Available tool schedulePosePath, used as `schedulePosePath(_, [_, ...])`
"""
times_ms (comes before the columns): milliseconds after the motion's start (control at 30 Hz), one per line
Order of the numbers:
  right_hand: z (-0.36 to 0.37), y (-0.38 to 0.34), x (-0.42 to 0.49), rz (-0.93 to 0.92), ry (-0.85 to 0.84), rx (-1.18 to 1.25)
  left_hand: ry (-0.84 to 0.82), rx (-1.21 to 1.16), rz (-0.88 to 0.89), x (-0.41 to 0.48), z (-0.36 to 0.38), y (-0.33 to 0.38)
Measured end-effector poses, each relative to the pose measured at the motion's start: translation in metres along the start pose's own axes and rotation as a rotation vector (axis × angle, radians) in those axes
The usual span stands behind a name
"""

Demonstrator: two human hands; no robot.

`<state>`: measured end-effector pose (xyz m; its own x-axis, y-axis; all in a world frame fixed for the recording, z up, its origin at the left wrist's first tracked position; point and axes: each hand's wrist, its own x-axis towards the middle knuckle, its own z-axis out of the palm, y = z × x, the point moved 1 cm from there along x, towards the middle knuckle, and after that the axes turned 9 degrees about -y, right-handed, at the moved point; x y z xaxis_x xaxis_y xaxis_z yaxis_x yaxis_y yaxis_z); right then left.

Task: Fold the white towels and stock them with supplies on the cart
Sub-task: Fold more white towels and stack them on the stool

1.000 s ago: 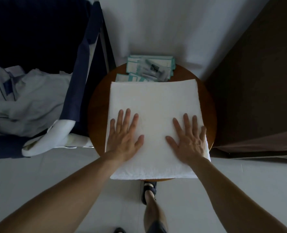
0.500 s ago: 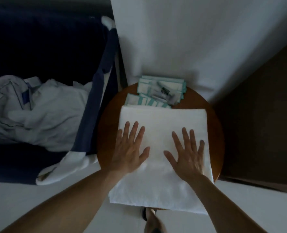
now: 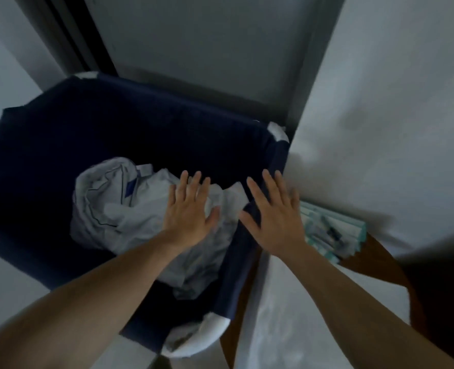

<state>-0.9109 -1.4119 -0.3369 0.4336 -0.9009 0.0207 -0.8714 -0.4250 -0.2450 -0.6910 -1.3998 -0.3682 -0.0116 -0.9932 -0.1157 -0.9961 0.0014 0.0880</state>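
Round wooden table (image 3: 380, 262) now sits lower right, folded white towel (image 3: 287, 315) left on it beside supply packets (image 3: 332, 233). Left hand (image 3: 191, 211) and right hand (image 3: 276, 217) have lifted off, fingers spread, empty, above the navy cart bin (image 3: 140, 123) and its crumpled linen (image 3: 114, 206); next piece likely sought

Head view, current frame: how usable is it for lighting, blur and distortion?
Head view: dim and bluish, no glare; blur smears the supply packets and the white towel; the left hand and right hand read more clearly; wide-angle bending slants the wall; the inside of the navy bin is nearly black.
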Motion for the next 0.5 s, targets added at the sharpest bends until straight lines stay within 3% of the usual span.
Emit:
schedulePosePath(100, [0.029, -0.044, 0.058, -0.037, -0.070, 0.022, -0.065, 0.008, -0.056, 0.029, 0.015, -0.078])
schedulePosePath(233, [0.112, -0.081, 0.131, 0.066, -0.342, 0.040, -0.187, 0.007, -0.065, 0.075, 0.054, -0.168])
schedulePosePath(367, [0.212, -0.097, 0.188, 0.152, -0.599, 0.096, -0.284, 0.014, -0.025, 0.113, 0.104, -0.238])
schedulePosePath(500, [0.295, -0.109, 0.226, 0.185, -0.719, 0.094, -0.353, -0.019, -0.006, 0.143, 0.159, -0.288])
